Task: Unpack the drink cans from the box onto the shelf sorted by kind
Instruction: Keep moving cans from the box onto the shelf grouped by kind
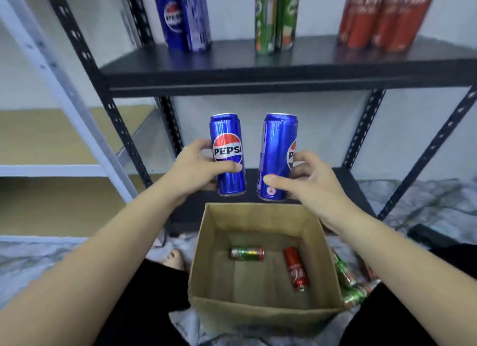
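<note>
From the head camera, the left hand (192, 165) grasps an upright blue Pepsi can (228, 154), thumb across its front, logo facing the camera. The right hand (307, 180) grasps a second blue can (277, 157), tilted slightly, thumb pressed low on its side. Both cans hang in the air just above the far rim of the open cardboard box (258, 317), well below the black shelf board (284, 69).

On that board stand three groups, well apart: blue cans (183, 17) at left, green cans (276, 20) in the middle, red cans (382, 17) at right.

Inside the box a green can (247, 253) lies on its side near the back, and a red can (296, 268) lies lengthwise at right, apart from it. More cans (353, 283), green and red, lie on the marble-patterned floor (426, 198) just beside the box's right wall. A bare foot (173, 259) shows left of the box. A grey rack (51, 170) stands at left.
</note>
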